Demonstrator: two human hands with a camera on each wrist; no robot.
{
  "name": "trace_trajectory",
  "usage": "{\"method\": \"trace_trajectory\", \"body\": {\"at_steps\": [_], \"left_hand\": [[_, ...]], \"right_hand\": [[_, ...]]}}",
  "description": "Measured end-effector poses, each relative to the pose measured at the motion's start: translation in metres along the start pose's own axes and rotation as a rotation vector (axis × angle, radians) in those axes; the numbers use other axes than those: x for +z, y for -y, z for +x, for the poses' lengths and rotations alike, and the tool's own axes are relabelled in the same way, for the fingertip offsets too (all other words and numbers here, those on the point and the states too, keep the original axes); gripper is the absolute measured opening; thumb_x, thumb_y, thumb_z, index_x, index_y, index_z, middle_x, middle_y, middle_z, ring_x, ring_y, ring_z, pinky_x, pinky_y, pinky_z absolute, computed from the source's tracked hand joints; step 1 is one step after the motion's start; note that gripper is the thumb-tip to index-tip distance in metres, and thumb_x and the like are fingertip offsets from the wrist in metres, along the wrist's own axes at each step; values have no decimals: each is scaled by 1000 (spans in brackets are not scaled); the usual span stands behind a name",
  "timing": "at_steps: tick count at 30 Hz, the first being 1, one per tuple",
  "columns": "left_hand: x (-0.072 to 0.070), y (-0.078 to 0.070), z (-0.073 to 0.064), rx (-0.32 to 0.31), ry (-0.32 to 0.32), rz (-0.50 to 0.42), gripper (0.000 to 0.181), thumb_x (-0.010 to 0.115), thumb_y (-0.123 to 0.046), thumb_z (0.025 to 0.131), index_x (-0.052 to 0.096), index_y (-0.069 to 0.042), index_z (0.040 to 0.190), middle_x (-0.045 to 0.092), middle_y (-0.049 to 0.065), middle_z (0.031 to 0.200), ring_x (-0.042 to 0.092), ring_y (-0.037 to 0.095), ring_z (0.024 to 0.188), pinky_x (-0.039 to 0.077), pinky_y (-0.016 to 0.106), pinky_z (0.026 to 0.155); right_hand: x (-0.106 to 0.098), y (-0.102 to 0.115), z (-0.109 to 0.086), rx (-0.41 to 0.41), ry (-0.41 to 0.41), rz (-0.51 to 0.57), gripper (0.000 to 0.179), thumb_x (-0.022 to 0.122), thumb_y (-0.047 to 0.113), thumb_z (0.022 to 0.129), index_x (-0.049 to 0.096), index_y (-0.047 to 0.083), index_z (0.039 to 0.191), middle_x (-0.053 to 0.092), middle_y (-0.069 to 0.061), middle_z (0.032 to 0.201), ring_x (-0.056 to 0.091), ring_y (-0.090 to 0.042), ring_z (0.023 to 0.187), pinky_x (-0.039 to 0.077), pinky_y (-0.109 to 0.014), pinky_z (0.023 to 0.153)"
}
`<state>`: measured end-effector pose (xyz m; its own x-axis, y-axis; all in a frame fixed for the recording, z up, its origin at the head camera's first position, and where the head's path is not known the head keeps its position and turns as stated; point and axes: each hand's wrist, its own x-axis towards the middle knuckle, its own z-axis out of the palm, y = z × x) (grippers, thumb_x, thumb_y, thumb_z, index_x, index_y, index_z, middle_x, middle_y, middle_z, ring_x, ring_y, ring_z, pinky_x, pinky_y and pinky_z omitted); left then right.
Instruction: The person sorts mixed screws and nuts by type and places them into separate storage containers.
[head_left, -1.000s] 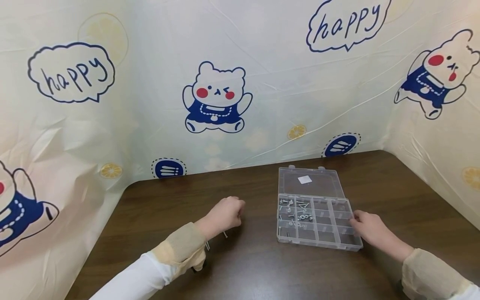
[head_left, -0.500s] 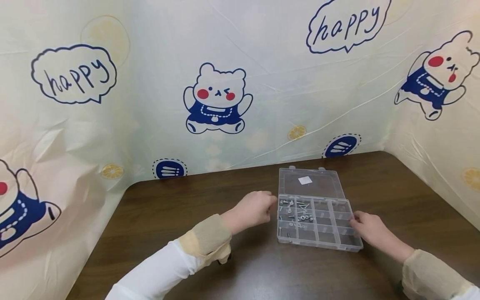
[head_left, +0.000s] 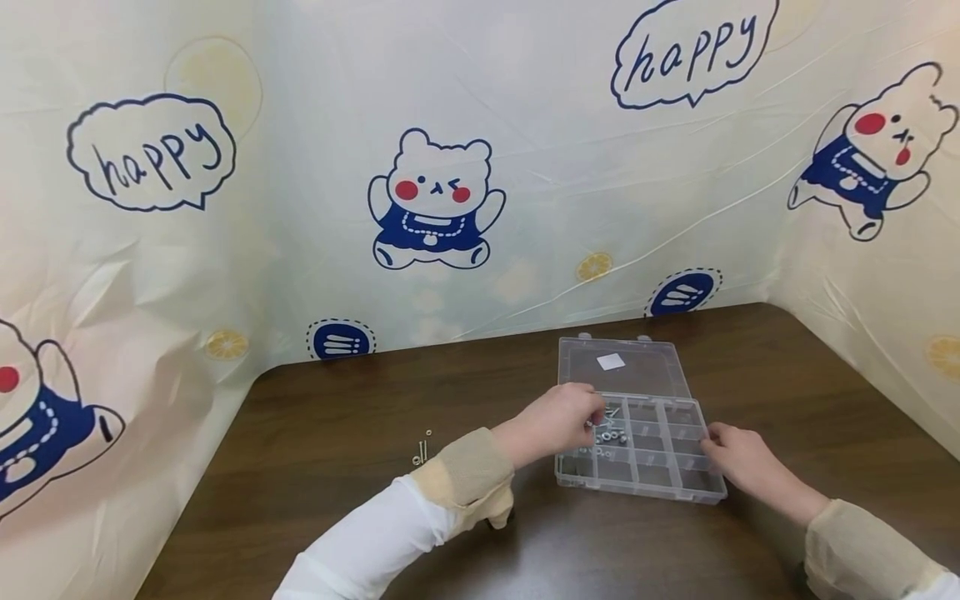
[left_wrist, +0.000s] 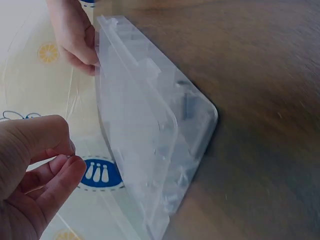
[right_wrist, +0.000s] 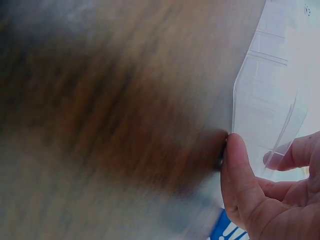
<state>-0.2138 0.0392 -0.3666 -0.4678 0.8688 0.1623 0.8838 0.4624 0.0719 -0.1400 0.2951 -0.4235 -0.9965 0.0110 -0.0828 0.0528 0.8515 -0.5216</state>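
Observation:
A clear plastic compartment box (head_left: 650, 472) lies on the table with its lid (head_left: 648, 367) folded open to the back. Screws and nuts (head_left: 612, 436) sit in its left compartments. My left hand (head_left: 557, 423) is above those left compartments and hides some of them. In the left wrist view its thumb and index fingertips pinch together on a tiny part, mostly hidden and too small to name surely. My right hand (head_left: 742, 461) holds the box's right edge; in the right wrist view the thumb (right_wrist: 274, 160) and fingers (right_wrist: 239, 155) lie on either side of the clear wall.
Loose screws (head_left: 423, 450) and small nuts (head_left: 416, 460) lie on the brown table (head_left: 337, 500) left of the box. A white paper label (head_left: 611, 361) shows on the lid. A printed curtain (head_left: 517, 167) hangs behind the table.
My left hand has moved right, from beside the loose screws to above the box's left compartments. The loose screws and nuts have come into view. My right hand stays on the box edge.

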Motion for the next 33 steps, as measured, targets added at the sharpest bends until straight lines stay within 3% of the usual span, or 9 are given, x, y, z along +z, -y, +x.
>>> {"method": "trace_trajectory", "body": {"at_steps": [9,13,17,23,33], "left_hand": [[15,-5,14,-13,6,-53,11,64,-4,70,59,-12,75,46,-6,72,41,5,63,32,12,53],[18,-6,15,-49,14,-69,15,65,-5,71,64,-12,85,53,-5,81,47,5,68,36,12,57],[17,-4,12,-93,16,-29,21,65,-11,75,67,-15,96,58,-5,92,53,5,76,41,14,61],[12,6,0,-134,7,13,20,65,-17,75,68,-16,95,60,-7,90,55,5,75,44,18,61],[-4,41,-42,-216,37,0,9,67,-16,74,65,-16,82,52,-7,73,47,7,64,40,22,56]], "right_hand": [[-1,0,1,7,19,5,36,41,11,88,50,-20,104,60,-25,88,58,-21,71,48,-39,62],[-1,0,2,6,21,6,36,42,11,88,50,-20,104,60,-25,88,59,-21,70,48,-38,62],[0,1,2,2,18,5,35,42,11,87,51,-19,103,60,-24,87,58,-21,70,47,-38,62],[1,-1,2,7,8,-1,34,42,11,87,52,-18,101,60,-21,84,58,-21,69,47,-38,61],[1,-1,1,3,2,6,33,43,12,86,52,-16,99,60,-18,82,58,-20,69,47,-36,60]]}}
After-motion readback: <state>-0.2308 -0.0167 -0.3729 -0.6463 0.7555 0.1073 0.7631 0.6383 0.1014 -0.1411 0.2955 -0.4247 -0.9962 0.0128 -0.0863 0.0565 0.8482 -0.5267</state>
